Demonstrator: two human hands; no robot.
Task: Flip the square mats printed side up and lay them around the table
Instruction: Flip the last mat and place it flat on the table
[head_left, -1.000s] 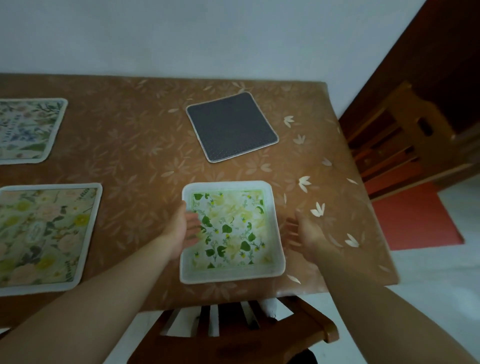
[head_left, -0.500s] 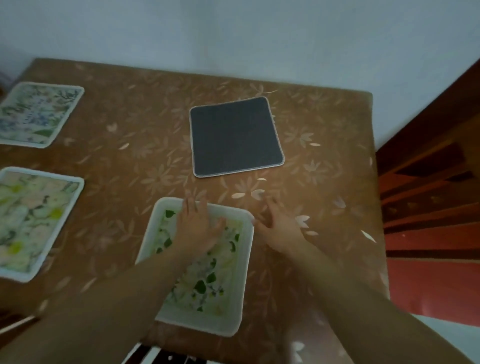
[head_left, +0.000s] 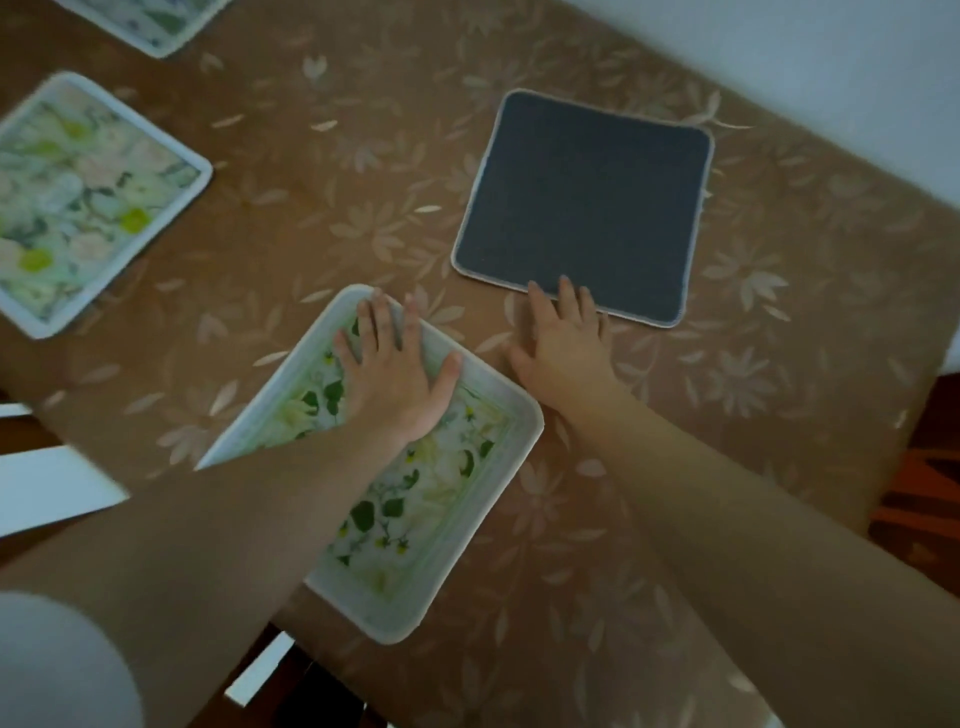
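A dark grey mat (head_left: 587, 205) lies plain side up on the brown flowered table (head_left: 311, 208), toward its far right. My right hand (head_left: 563, 340) rests flat on the table with its fingertips touching that mat's near edge, holding nothing. In front of me lies a green-leaf printed mat (head_left: 426, 499), printed side up. My left hand (head_left: 397, 371) presses flat on its far end with fingers spread. Two more printed mats lie at the left, one pale floral (head_left: 78, 202) and one cut off by the top edge (head_left: 150, 21).
A chair back (head_left: 291, 686) shows under the table's near edge. The white wall (head_left: 831, 62) runs along the table's far side. A red-brown floor (head_left: 930, 493) lies off the table's right edge.
My right hand has moved forward from beside the green mat up to the grey mat's near edge. My left hand stays flat on the green mat. The view has tilted and moved closer.
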